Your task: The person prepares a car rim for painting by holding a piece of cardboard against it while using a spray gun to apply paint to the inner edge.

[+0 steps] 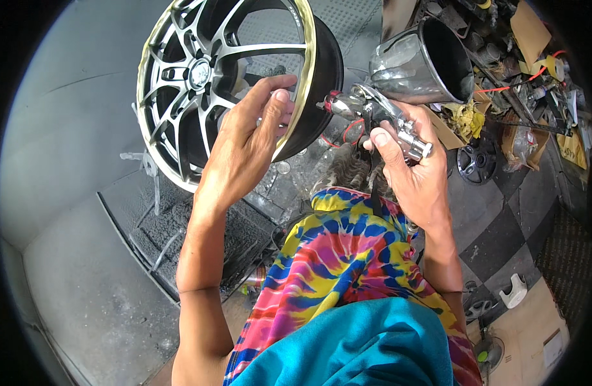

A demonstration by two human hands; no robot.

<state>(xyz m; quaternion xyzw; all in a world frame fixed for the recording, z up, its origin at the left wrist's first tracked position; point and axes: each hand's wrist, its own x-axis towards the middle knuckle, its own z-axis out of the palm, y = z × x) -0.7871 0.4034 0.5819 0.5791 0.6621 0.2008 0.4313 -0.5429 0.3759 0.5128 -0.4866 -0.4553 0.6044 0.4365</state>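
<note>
My right hand (408, 151) grips a chrome spray gun (367, 106), which has a large, open-topped metal cup (399, 64) tilted on it. The gun's red-ringed nozzle points left at a silver and black multi-spoke wheel (238, 48) with yellow tape round its edge. My left hand (257, 122) is at the wheel's right side, fingers curled in front of the spokes beside the taped edge; what they hold is partly hidden and I cannot make it out.
A dark mat (174, 238) lies at lower left beside a grey wall (58, 116). Cluttered boxes and parts (527, 103) fill the right, with a black hubcap (476, 161) on the checkered floor (502, 225). A white plastic piece (515, 289) lies at lower right.
</note>
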